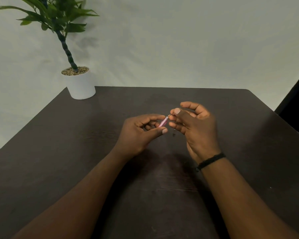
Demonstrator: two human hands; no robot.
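Above the middle of the dark table (76, 152), my left hand (140, 133) pinches a small pink tube (163, 122) between its thumb and fingertips. My right hand (193, 126) is just to the right of the tube. Its thumb and forefinger pinch a thin dark wire or thread (170, 115) at the tube's upper end. The rest of that thin strand is hidden behind the right fingers. A tiny dark bit (174, 134) shows just below the right hand's fingers; whether it lies on the table or hangs from the strand I cannot tell.
A white pot with a green plant (80, 83) stands at the table's far left corner. A pale wall rises behind the table. A black braided band (210, 161) circles my right wrist. A dark shape (297, 100) stands off the table's right edge.
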